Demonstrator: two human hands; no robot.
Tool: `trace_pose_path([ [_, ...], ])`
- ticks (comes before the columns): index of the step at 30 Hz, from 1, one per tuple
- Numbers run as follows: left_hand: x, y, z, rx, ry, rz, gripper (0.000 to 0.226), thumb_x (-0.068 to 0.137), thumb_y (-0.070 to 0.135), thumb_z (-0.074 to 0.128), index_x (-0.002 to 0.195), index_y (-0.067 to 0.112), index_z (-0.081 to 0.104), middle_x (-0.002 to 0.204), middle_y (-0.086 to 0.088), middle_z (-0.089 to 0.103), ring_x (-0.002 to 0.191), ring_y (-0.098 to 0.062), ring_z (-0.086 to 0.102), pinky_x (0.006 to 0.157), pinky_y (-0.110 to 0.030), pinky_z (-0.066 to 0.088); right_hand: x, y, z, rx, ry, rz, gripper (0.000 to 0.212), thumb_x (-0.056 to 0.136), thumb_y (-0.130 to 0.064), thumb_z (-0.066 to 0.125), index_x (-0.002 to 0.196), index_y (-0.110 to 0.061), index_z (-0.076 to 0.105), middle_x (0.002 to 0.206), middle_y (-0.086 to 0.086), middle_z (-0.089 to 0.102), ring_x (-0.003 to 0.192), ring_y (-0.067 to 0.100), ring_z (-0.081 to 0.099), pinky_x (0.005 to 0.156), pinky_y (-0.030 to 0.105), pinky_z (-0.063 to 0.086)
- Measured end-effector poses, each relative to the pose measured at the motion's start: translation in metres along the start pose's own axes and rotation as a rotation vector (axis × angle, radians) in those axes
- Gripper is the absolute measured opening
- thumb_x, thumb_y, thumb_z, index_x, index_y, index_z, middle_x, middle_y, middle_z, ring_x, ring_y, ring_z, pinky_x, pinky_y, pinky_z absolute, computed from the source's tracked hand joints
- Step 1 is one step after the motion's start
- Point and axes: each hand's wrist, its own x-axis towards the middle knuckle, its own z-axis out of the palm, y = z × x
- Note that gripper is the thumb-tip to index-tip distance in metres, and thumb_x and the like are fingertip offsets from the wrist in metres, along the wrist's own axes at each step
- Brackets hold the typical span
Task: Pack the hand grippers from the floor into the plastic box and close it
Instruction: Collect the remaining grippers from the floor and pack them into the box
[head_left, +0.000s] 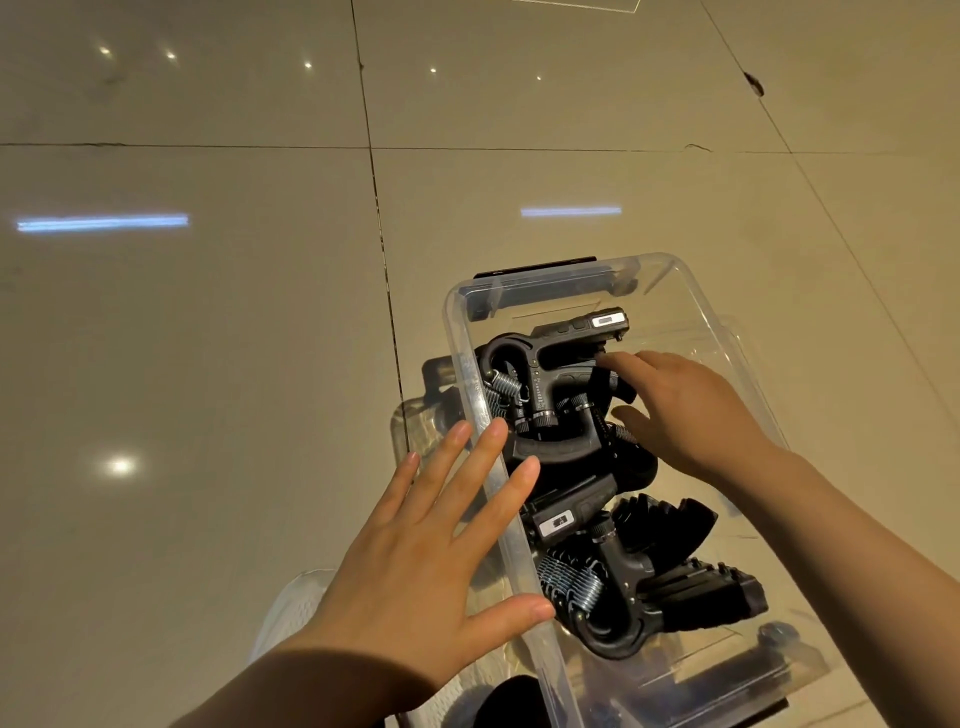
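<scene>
My left hand (415, 561) rests with fingers spread and straight across the near left rim of the clear plastic box (691, 312), holding nothing. Just beyond those fingertips, the black hand grippers (561, 457) lie piled inside the box. My right hand (685, 410) reaches in farther, fingers relaxed, touching the upper gripper. The box stands on the tiled floor (208, 312).

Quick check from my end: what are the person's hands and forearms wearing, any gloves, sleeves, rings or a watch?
Nothing that shows. The left hand and right hand are bare, with no gloves and no rings on the visible fingers. Both forearms are uncovered up to the frame edge: no sleeves, watch or wristband in view. Fingernails look short and unpainted.
</scene>
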Motion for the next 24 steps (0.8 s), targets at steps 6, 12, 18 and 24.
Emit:
trace_pose_path([
  [6, 0.001, 0.0, 0.001, 0.019, -0.003, 0.002, 0.082, 0.084, 0.076, 0.023, 0.149, 0.027, 0.016, 0.157, -0.004, 0.01, 0.142, -0.023, 0.011, 0.105, -0.041, 0.015, -0.002, -0.004, 0.008, 0.081, 0.152, -0.015, 0.037, 0.08, -0.007, 0.067, 0.116, -0.011, 0.061, 0.094, 0.011, 0.068, 0.083, 0.035, 0.062, 0.062, 0.038, 0.049],
  [12, 0.001, -0.001, 0.001, 0.023, -0.013, 0.002, 0.082, 0.084, 0.077, 0.024, 0.149, 0.026, 0.017, 0.157, -0.005, 0.01, 0.142, -0.023, 0.01, 0.106, -0.039, 0.012, -0.002, -0.004, 0.02, 0.054, 0.176, -0.047, 0.046, 0.083, -0.007, 0.065, 0.128, -0.014, 0.056, 0.102, 0.011, 0.067, 0.085, 0.034, 0.061, 0.06, 0.034, 0.046],
  [18, 0.001, -0.001, 0.003, 0.02, -0.01, 0.001, 0.083, 0.084, 0.077, 0.024, 0.149, 0.026, 0.016, 0.157, -0.005, 0.01, 0.142, -0.022, 0.01, 0.106, -0.039, 0.012, -0.001, -0.001, 0.012, 0.108, 0.173, -0.04, 0.046, 0.083, -0.007, 0.065, 0.128, -0.013, 0.056, 0.106, 0.011, 0.066, 0.091, 0.033, 0.061, 0.068, 0.036, 0.048],
  [24, 0.001, -0.001, 0.004, 0.015, -0.005, 0.005, 0.083, 0.084, 0.077, 0.024, 0.149, 0.026, 0.015, 0.157, -0.004, 0.009, 0.142, -0.023, 0.009, 0.107, -0.039, 0.01, -0.001, -0.004, 0.023, 0.111, 0.226, -0.012, 0.04, 0.071, 0.002, 0.073, 0.109, -0.009, 0.066, 0.089, 0.013, 0.069, 0.07, 0.035, 0.064, 0.054, 0.034, 0.049],
])
